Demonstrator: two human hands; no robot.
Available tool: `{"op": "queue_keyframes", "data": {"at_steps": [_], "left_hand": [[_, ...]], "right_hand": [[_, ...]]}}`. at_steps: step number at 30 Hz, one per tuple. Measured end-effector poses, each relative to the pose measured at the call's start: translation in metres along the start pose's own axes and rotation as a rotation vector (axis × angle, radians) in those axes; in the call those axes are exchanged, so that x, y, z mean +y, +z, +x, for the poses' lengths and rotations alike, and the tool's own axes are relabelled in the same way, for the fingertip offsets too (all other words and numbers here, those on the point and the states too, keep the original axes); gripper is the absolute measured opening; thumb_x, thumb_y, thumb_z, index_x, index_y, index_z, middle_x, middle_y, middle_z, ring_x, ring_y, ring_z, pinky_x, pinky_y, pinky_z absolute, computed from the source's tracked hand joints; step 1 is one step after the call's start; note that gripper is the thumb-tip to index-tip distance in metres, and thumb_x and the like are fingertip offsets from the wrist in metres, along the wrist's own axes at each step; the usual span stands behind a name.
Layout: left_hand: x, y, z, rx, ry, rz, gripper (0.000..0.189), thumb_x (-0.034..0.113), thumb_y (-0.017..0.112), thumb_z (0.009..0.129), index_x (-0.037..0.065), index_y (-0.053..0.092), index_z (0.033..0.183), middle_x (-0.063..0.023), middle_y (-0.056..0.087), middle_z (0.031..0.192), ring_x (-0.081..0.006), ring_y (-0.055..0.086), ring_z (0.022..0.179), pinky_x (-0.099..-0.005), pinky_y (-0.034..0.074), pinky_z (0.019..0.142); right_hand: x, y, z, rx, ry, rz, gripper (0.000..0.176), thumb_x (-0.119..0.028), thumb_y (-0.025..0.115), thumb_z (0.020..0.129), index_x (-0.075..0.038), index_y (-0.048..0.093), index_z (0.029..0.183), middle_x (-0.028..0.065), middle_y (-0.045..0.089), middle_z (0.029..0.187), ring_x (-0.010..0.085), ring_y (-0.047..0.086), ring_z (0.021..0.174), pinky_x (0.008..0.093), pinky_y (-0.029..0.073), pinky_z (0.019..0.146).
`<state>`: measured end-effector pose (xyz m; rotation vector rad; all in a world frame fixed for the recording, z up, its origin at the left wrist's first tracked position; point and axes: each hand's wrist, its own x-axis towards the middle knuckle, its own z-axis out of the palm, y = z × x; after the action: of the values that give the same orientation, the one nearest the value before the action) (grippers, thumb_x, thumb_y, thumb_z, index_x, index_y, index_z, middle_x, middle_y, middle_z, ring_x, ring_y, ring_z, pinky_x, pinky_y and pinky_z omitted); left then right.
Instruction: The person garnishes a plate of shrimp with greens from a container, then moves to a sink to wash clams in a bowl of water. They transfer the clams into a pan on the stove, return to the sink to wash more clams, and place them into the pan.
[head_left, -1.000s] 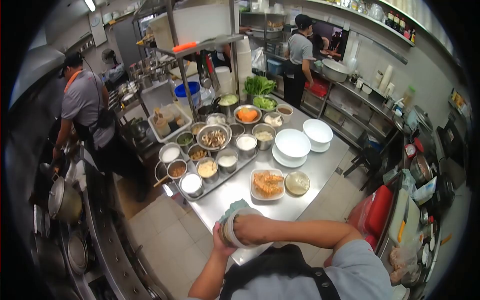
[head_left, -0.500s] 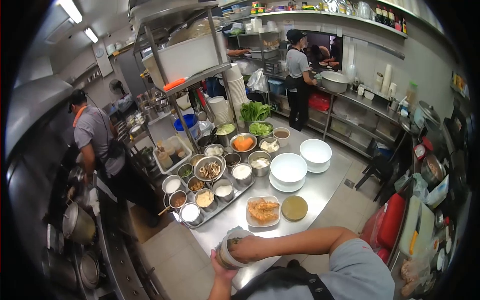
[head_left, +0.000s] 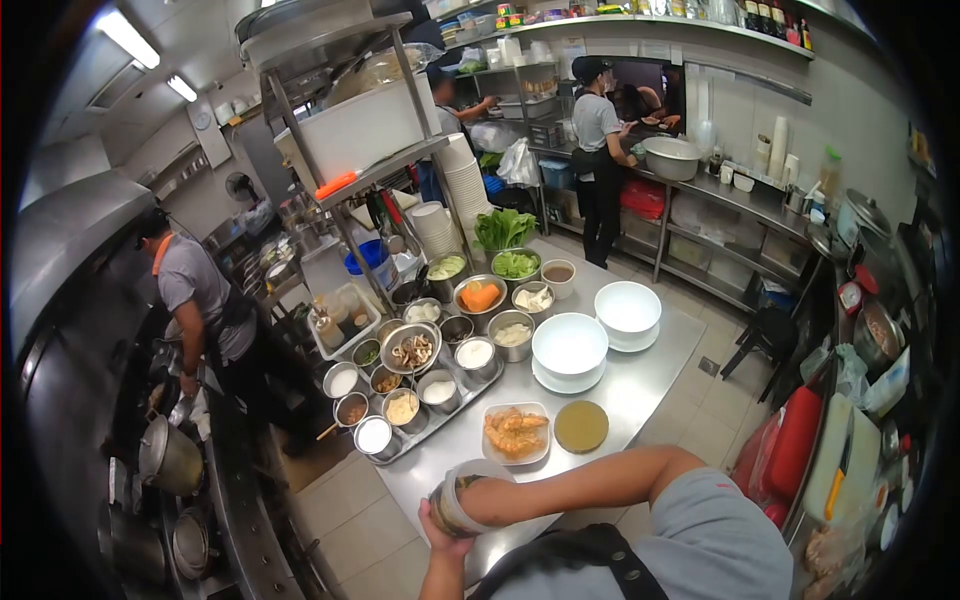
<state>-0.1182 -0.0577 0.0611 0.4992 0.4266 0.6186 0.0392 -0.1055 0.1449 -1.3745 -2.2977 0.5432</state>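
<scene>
Currently: one round tub (head_left: 462, 497), held by us at the near bench (head_left: 648, 375) edge. Our left hand (head_left: 437, 527) cups it from below; our right hand (head_left: 497, 500) closes over its rim. We judge it best kept level, grip firm.

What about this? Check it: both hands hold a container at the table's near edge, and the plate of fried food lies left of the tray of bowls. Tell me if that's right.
Not quite. The head view shows the plate of fried food right of the tray of bowls, not left. The rest stands: left hand and right hand hold the container at the table's near edge.
</scene>
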Motion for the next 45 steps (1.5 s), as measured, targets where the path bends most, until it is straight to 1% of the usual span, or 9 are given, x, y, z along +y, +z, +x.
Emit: {"op": "queue_keyframes", "data": {"at_steps": [10,16,20,30,34,38,41,43,45], "left_hand": [[0.002,0.007,0.017,-0.044,0.017,-0.079,0.084,0.072,0.034,0.086,0.007,0.047,0.138,-0.0164,0.052,0.137,-0.0362,0.050,0.125,-0.0527,0.039,0.105],[0.004,0.011,0.021,-0.055,-0.005,-0.034,0.080,0.069,0.032,0.089,0.008,0.047,0.137,-0.0163,0.053,0.136,-0.0355,0.050,0.125,-0.0515,0.039,0.105],[0.000,-0.017,0.035,-0.065,-0.052,-0.166,0.075,0.066,0.032,0.090,0.009,0.050,0.136,-0.0125,0.055,0.135,-0.0316,0.052,0.124,-0.0483,0.039,0.106],[0.008,0.006,0.061,-0.048,-0.033,-0.161,0.074,0.068,0.036,0.089,0.011,0.053,0.133,-0.0119,0.056,0.133,-0.0304,0.054,0.121,-0.0482,0.041,0.104],[0.013,0.000,0.076,-0.075,-0.043,-0.169,0.072,0.066,0.035,0.091,0.011,0.053,0.134,-0.0108,0.057,0.132,-0.0293,0.054,0.121,-0.0471,0.041,0.104],[0.020,0.003,0.083,-0.157,0.012,-0.166,0.071,0.065,0.036,0.091,0.010,0.052,0.133,-0.0100,0.057,0.131,-0.0295,0.055,0.119,-0.0472,0.042,0.102],[0.028,0.008,0.076,0.002,0.057,-0.205,0.063,0.060,0.038,0.094,0.009,0.055,0.127,-0.0096,0.063,0.120,-0.0255,0.061,0.106,-0.0430,0.053,0.085],[0.032,-0.009,0.071,-0.111,0.033,-0.177,0.072,0.069,0.040,0.087,0.016,0.051,0.134,-0.0100,0.057,0.130,-0.0344,0.055,0.117,-0.0599,0.047,0.088],[0.032,-0.024,0.068,0.002,0.016,-0.205,0.073,0.070,0.041,0.085,0.017,0.050,0.134,-0.0104,0.056,0.132,-0.0366,0.055,0.117,-0.0629,0.048,0.082]], "right_hand": [[0.016,-0.014,0.008,-0.020,-0.193,-0.033,0.023,-0.021,0.059,0.079,-0.001,0.065,0.090,0.0211,0.068,0.086,0.0382,0.067,0.079,0.0449,0.052,0.071],[0.008,-0.020,0.003,0.067,-0.082,0.072,0.026,-0.022,0.058,0.082,-0.001,0.066,0.094,0.0220,0.068,0.090,0.0381,0.067,0.084,0.0437,0.052,0.074],[0.005,-0.051,0.006,-0.239,0.146,0.079,0.021,-0.020,0.068,0.077,-0.003,0.069,0.090,0.0187,0.068,0.085,0.0350,0.066,0.080,0.0420,0.051,0.071],[0.028,-0.063,0.003,0.216,0.090,0.245,0.027,-0.006,0.061,0.072,-0.006,0.071,0.097,0.0157,0.068,0.088,0.0326,0.065,0.077,0.0375,0.053,0.074],[0.031,-0.088,0.003,0.174,0.370,0.585,0.027,-0.002,0.063,0.079,-0.004,0.072,0.104,0.0060,0.070,0.077,0.0089,0.062,0.058,0.0252,0.052,0.057],[0.034,-0.117,0.005,0.238,0.436,0.712,0.021,-0.006,0.070,0.081,0.000,0.072,0.102,0.0040,0.070,0.078,0.0075,0.063,0.062,0.0229,0.052,0.058],[0.047,-0.129,0.002,0.294,0.481,0.730,0.020,-0.006,0.069,0.083,0.002,0.071,0.101,0.0038,0.070,0.080,0.0078,0.064,0.066,0.0229,0.054,0.059],[0.056,-0.130,-0.003,0.324,0.523,0.706,0.020,-0.007,0.069,0.084,0.003,0.071,0.100,0.0039,0.070,0.080,0.0077,0.064,0.066,0.0224,0.054,0.059],[0.079,-0.114,-0.011,0.321,0.657,0.576,0.022,-0.008,0.070,0.084,-0.001,0.071,0.105,0.0055,0.072,0.083,0.0104,0.067,0.067,0.0229,0.055,0.062]]}}
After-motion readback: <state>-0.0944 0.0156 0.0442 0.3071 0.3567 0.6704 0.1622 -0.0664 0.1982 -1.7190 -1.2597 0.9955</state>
